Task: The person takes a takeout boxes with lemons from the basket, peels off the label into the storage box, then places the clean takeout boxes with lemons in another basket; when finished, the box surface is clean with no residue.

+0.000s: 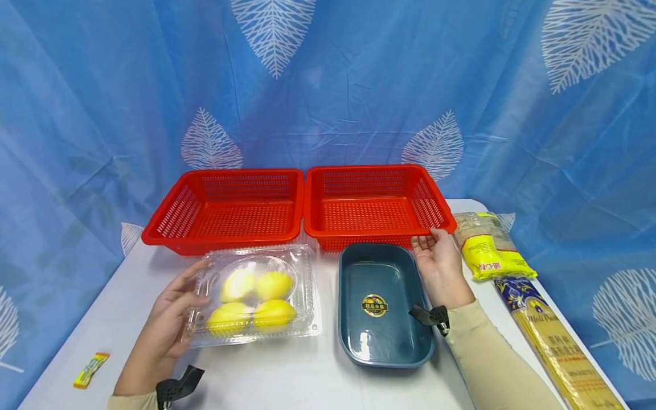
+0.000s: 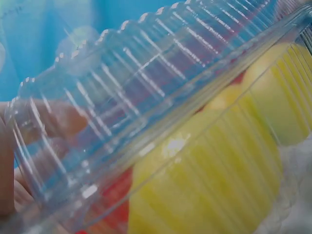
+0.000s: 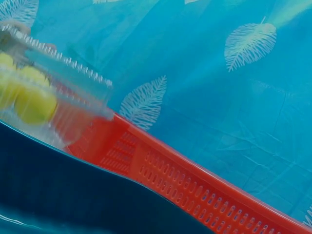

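My left hand [image 1: 169,316] grips the left edge of a clear plastic clamshell box [image 1: 307,296], thumb on the near side and fingers along the far side. Several yellow fruits [image 1: 274,313] show through its lid; in the left wrist view a yellow fruit [image 2: 195,175] fills the lower part behind the ribbed wall. Beside the right long side of a dark blue tray [image 1: 384,341] is my right hand [image 1: 438,267], palm partly up, fingers loosely bent near the front rim of the right red basket [image 1: 379,232]. Whether its fingertips touch that rim, I cannot tell.
The left red basket [image 1: 220,239] stands against the right one at the back. At the right lie a yellow-labelled bag [image 1: 492,250] and a long pasta packet [image 1: 558,347]. A small yellow packet [image 1: 91,370] lies at the front left. A blue curtain [image 1: 328,85] hangs behind.
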Tool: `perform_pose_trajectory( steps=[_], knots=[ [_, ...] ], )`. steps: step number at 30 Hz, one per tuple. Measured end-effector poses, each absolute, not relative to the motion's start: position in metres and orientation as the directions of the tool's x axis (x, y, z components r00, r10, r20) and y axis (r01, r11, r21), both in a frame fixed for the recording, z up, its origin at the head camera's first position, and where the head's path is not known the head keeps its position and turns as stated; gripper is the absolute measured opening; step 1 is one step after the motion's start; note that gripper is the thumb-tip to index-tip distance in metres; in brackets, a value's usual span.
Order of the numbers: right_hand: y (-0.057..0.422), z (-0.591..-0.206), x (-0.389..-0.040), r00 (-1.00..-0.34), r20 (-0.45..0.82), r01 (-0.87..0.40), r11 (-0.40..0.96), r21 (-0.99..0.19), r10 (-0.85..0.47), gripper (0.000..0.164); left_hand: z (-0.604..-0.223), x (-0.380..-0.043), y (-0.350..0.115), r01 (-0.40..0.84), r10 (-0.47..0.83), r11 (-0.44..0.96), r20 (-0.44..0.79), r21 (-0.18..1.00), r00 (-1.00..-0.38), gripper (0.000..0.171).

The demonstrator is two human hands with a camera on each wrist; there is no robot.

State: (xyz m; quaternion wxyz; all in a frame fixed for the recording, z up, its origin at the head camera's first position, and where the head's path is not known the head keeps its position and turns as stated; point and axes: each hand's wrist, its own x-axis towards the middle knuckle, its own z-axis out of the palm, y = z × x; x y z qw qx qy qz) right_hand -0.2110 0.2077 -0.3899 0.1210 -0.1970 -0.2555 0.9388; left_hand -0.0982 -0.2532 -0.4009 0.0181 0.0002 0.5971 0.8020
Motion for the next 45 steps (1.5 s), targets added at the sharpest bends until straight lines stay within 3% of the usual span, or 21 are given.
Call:
perform_pose_trajectory(
  steps=[9, 15, 19, 24, 30, 45],
  knots=[
    [0.209, -0.389, -0.21, -0.896, -0.314, -0.125, -0.856, -0.501, 0.314, 0.049, -0.378, -0.084, -0.252, -0.014, 0.072, -0.414, 0.018, 0.91, -0.997, 0.057],
    [0.209, -0.391, -0.21, -0.891, -0.332, -0.124, -0.87, -0.476, 0.309, 0.049, -0.351, -0.092, -0.237, 0.026, 0.095, -0.376, 0.066, 0.926, -0.993, 0.055],
    [0.209, -0.391, -0.21, -0.891, -0.336, -0.122, -0.875, -0.469, 0.304, 0.05, -0.334, -0.103, -0.225, 0.052, 0.114, -0.435, 0.112, 0.899, -0.987, 0.055],
    [0.209, -0.392, -0.21, -0.895, -0.331, -0.119, -0.877, -0.465, 0.297, 0.048, -0.313, -0.124, -0.209, 0.064, 0.075, -0.495, 0.117, 0.866, -0.99, 0.054],
    [0.21, -0.393, -0.21, -0.9, -0.326, -0.115, -0.88, -0.46, 0.288, 0.049, -0.294, -0.154, -0.19, 0.09, -0.036, -0.444, 0.082, 0.891, -0.996, 0.05],
    [0.211, -0.392, -0.21, -0.896, -0.345, -0.11, -0.892, -0.438, 0.28, 0.048, -0.311, -0.255, -0.125, 0.174, -0.175, -0.373, 0.115, 0.911, -0.978, 0.05]
  ],
)
